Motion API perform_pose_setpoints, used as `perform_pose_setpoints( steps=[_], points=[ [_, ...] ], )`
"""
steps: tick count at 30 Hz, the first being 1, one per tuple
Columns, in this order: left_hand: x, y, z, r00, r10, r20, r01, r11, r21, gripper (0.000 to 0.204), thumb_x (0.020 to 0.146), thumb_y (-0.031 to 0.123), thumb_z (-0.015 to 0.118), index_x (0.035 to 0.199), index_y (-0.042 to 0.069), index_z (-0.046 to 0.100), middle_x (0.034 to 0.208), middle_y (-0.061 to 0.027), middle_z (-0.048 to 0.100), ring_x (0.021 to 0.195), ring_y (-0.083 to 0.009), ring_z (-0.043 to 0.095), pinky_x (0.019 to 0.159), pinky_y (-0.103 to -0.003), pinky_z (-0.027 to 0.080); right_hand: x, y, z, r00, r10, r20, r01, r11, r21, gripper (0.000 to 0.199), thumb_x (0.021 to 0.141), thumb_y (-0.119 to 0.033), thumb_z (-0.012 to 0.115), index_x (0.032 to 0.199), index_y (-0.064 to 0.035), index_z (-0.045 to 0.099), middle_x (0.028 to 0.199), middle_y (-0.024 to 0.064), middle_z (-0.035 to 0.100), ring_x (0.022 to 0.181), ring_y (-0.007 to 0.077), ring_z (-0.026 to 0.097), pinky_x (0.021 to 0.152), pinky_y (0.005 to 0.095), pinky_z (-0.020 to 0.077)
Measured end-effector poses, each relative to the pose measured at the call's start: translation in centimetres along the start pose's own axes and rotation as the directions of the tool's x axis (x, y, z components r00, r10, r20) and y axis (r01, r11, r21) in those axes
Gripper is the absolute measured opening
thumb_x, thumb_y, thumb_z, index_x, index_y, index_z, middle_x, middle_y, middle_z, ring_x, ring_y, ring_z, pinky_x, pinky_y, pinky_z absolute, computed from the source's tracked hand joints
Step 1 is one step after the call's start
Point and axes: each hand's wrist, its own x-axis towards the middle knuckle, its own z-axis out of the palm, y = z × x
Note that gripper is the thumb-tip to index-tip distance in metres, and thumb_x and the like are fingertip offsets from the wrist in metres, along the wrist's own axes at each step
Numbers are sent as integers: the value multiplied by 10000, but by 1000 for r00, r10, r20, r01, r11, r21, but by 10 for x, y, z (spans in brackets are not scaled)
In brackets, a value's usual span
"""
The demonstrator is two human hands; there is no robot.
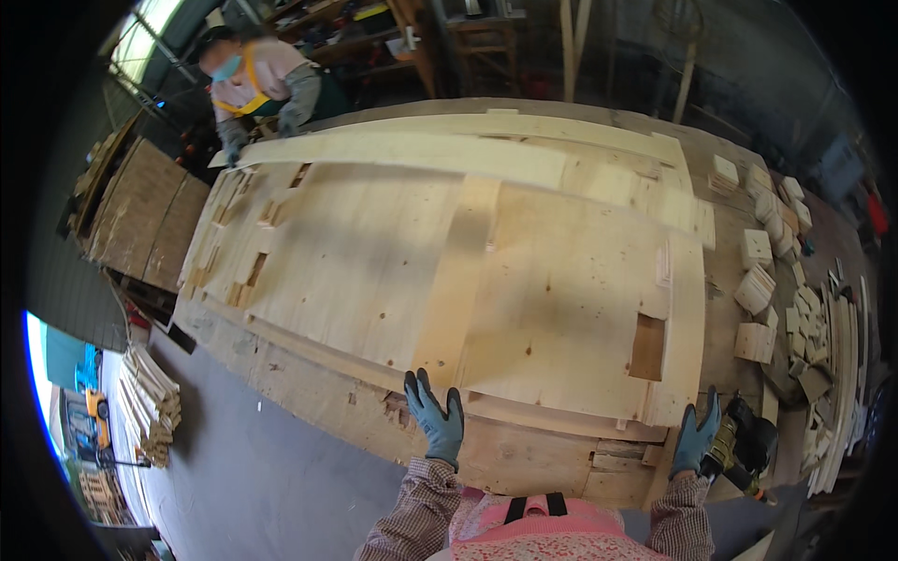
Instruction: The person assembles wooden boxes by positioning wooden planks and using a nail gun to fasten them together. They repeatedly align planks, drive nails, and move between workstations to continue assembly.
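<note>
Left hand: Gloved in blue-grey with dark fingertips (423, 376); palm forward, fingers and thumb spread wide, nothing held. The hand (436, 428) is raised at the near edge of the panel; contact with it cannot be told.
Right hand: Matching glove; the hand (696, 441) has fingers up and thumb apart, spread wide, no grasp seen. Just beside the panel's near right corner.
Power tool: Dark-bodied tool (748, 444) immediately right of the right hand; whether they touch, cannot tell.
Wooden panel: Large pale panel (561, 299) lying flat in front of both hands, across most of the workbench (309, 374). Rectangular opening (646, 346) near its right end.
Cross strip: Yellower band (456, 271) running from far to near across the panel's middle, its near end just beyond the left hand.
Long board: Pale board (393, 151) lengthwise over the far part of the panel; right portion blurred.
Co-worker: Person (267, 89) in a yellow apron at the far left, arms toward the long board's left end.
Bench right: Loose wood blocks (756, 290), partly piled; slender strips (847, 374) farther right.
Floor left: Bundle of pale lumber (150, 402).
</note>
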Motion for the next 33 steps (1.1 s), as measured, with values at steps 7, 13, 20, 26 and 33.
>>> perform_pose_setpoints(
  steps=[7,13,20,26,33],
  points=[
    [23,20,16,998,-7,-61,-1,993,-118,644,815,33,526,1347,5,164,1394,-213,70,1296,-352,119,1034,-406,172,45,-18,23,982,69,-175,36,844,536,506,868,-92,486,1323,-42,271,1351,105,287,1233,223,293,1018,331,273],
    [16,24,12,996,-87,-4,84,969,-234,614,830,10,501,1344,-1,166,1401,-200,64,1310,-315,86,1038,-403,148,89,37,60,971,227,-73,-196,936,292,570,849,-254,543,1310,-25,297,1316,127,342,1209,227,328,1001,316,279],
    [-14,44,23,966,-177,189,252,807,-534,617,828,-78,430,1350,18,116,1390,-144,186,1279,-236,221,1037,-335,206,118,55,66,954,267,137,-295,919,260,577,818,-304,579,1250,17,370,1235,150,431,1127,232,412,944,310,328],
    [-17,47,48,793,-383,474,595,317,-739,400,901,37,405,1294,52,334,1299,-70,369,1159,-158,394,985,-265,311,131,62,60,959,174,222,-238,924,301,541,785,-288,622,1179,40,448,1133,141,515,983,217,504,849,306,403],
    [-14,40,43,726,-377,576,681,274,-679,486,882,250,503,1278,17,344,1272,-94,406,1150,-188,409,971,-304,329,113,47,25,933,261,246,-343,849,402,473,794,-294,616,1146,4,508,1084,94,550,925,191,543,805,312,443]
  ],
)
